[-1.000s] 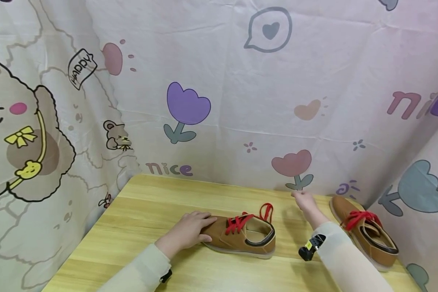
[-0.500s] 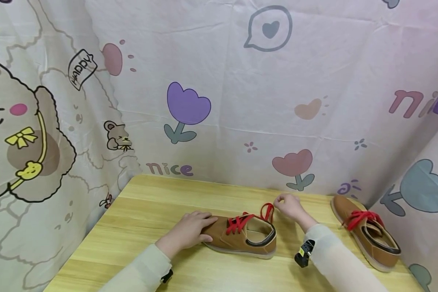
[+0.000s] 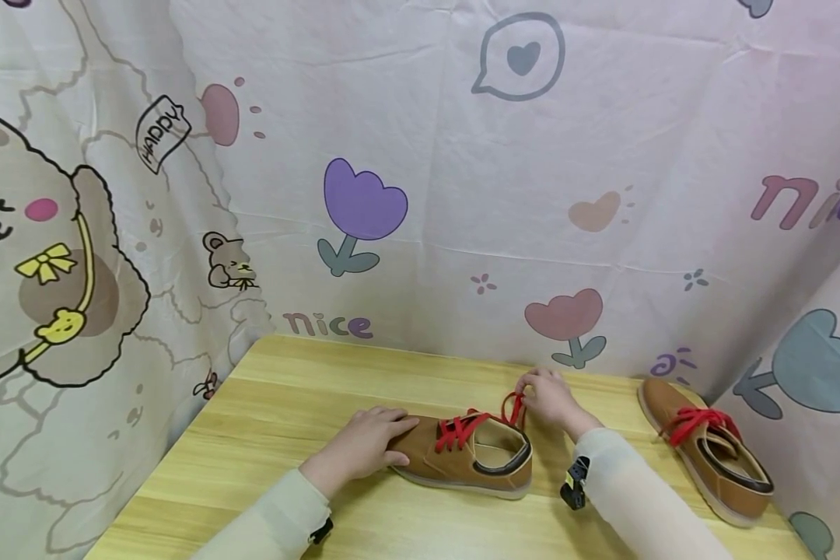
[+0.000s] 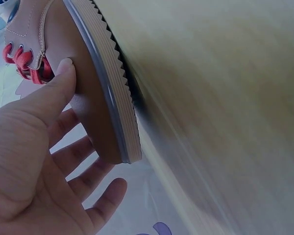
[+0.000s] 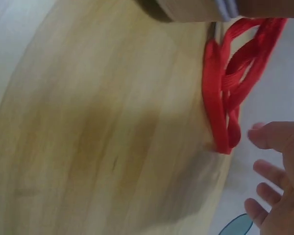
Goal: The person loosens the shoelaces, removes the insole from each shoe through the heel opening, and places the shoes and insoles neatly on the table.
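Observation:
A brown shoe (image 3: 420,451) with red laces lies on the table, toe to the left. My left hand (image 3: 360,443) holds its toe; in the left wrist view the thumb (image 4: 63,81) presses the near side of the brown upper (image 4: 88,117) while the fingers reach round behind. Beyond the heel, a looped end of the red lace (image 5: 213,93) hangs off the shoe. My right hand (image 3: 549,400) is at this loop. Seen from the right wrist, its thumb (image 5: 272,134) is just short of the lace and the fingers are spread loosely, holding nothing.
A second brown shoe (image 3: 745,494), its red lace tied in a bow (image 3: 703,420), stands at the table's right side. A printed curtain (image 3: 448,194) hangs behind and beside the wooden table (image 3: 287,389).
My right hand has come left from the back of the table to the red lace loop. The left hand and the shoe keep their place.

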Tool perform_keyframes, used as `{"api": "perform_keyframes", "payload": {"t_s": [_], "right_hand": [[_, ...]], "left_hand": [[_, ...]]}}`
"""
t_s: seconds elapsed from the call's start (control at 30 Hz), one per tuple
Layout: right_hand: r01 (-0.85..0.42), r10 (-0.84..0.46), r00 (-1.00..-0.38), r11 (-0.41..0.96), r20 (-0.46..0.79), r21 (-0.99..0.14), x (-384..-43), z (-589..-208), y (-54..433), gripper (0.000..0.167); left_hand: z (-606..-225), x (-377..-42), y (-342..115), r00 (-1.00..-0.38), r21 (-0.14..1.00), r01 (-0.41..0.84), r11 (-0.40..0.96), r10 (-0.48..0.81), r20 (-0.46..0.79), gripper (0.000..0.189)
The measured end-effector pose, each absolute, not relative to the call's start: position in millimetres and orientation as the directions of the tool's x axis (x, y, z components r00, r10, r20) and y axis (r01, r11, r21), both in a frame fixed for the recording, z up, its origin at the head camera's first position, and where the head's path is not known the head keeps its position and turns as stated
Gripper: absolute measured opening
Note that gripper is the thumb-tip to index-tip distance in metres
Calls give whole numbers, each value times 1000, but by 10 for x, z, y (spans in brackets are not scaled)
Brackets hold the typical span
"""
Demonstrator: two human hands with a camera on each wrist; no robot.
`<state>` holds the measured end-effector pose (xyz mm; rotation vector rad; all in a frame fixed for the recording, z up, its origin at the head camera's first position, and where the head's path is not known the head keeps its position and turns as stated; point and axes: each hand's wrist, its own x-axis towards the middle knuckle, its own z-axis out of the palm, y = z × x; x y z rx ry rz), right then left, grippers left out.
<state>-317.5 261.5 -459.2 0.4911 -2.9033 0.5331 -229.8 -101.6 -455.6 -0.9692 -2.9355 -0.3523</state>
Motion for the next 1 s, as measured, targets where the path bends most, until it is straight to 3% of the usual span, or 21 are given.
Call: {"api": "perform_keyframes", "payload": {"t_s": [0.2, 0.47, 0.6, 0.8, 1.0], "right_hand": [[-402, -361, -908, 894, 214, -196, -3199, -4699, 2625, 20], [-432, -400, -888, 895, 225, -112, -3197, -4712, 2615, 13], [-413, -368, -885, 903, 284, -115, -3218, -4706, 2634, 16], [-351, -272, -875, 926, 401, -137, -3242, -4558, 2739, 7], [-272, -155, -885, 938, 438, -217, -3259, -4338, 2958, 7]], "left_hand": [[-4551, -2295, -1010, -804, 203, 593, 779, 586, 98, 65], [-4581, -2305, -1018, -804, 208, 593, 778, 586, 100, 65], [-4596, -2313, -1023, -806, 203, 591, 781, 584, 99, 65], [-4591, -2306, -1027, -807, 210, 589, 780, 582, 99, 65], [-4579, -2309, -1030, -805, 210, 591, 779, 584, 102, 65]]}}
